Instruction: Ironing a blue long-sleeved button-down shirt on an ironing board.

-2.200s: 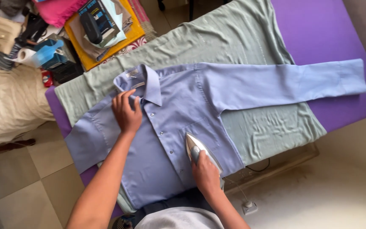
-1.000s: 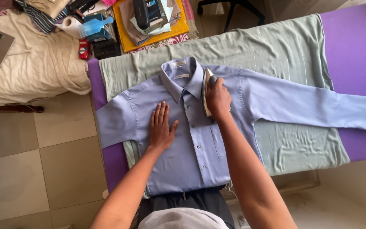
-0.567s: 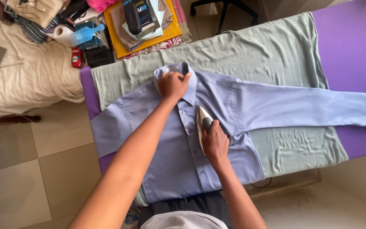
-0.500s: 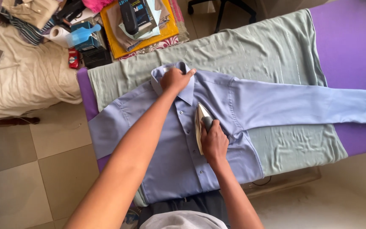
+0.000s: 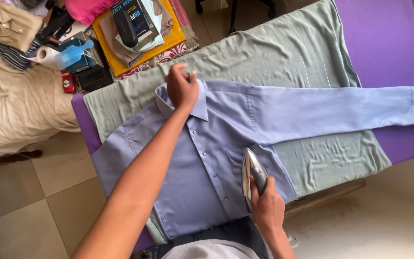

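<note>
Right hand [image 5: 267,206] fisted round iron [image 5: 253,173], near worktop's near edge. Left hand [image 5: 181,88] pinches shirt [image 5: 202,158] collar, far along placket.

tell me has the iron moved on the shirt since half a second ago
Yes. The iron in the right hand has slid down the blue shirt, away from the collar toward the bottom hem, past the sleeve seam.

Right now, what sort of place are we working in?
Probably a room in a home, set up for ironing. A shirt lies on a cloth over a purple board, the right hand holds an iron, and a bed with household clutter stands alongside on a tiled floor.
</note>
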